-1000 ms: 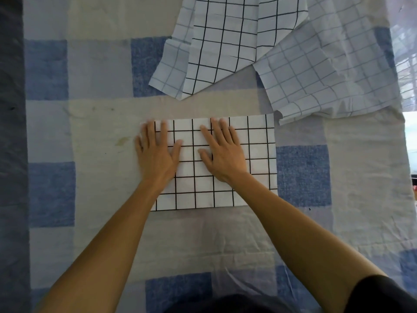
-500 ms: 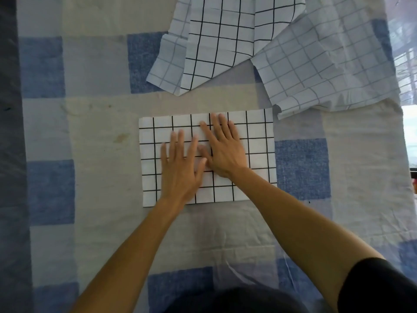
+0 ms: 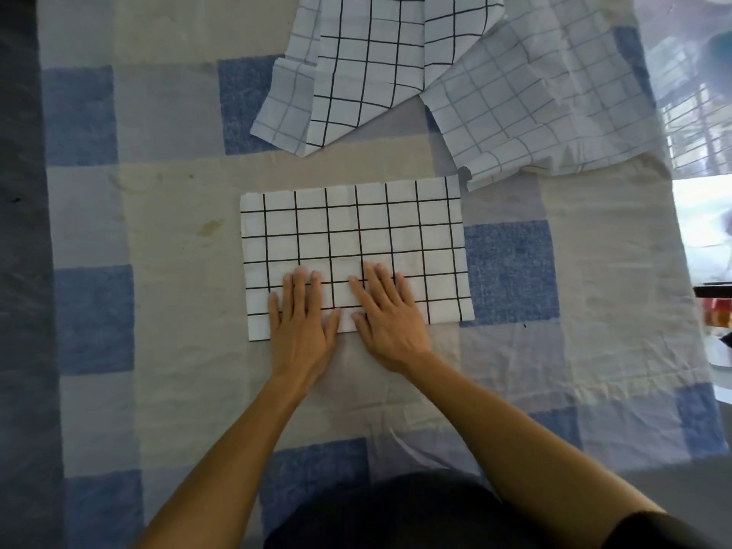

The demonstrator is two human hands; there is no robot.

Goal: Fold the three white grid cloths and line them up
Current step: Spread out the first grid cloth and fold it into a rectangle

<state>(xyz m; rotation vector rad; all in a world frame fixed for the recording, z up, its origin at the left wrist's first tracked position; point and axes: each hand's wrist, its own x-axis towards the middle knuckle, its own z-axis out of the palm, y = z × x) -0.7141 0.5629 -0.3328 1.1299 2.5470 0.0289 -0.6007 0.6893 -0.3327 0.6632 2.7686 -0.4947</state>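
A folded white cloth with a black grid [image 3: 352,231] lies flat as a rectangle in the middle of the surface. My left hand [image 3: 303,322] and my right hand [image 3: 390,315] lie side by side, palms down with straight fingers, on its near edge. Two more grid cloths lie unfolded and rumpled at the back: one with bold black lines [image 3: 372,61] at top centre, one with faint grey lines [image 3: 534,109] to its right, partly overlapping.
Everything rests on a blue, grey and cream checked sheet [image 3: 178,311]. A dark strip [image 3: 20,271] runs down the left edge. At the right edge there is a bright gap and some small objects [image 3: 717,315].
Both hands have slid back toward me across the folded cloth, from its middle to its near edge. The left hand first moved right, next to the right hand.
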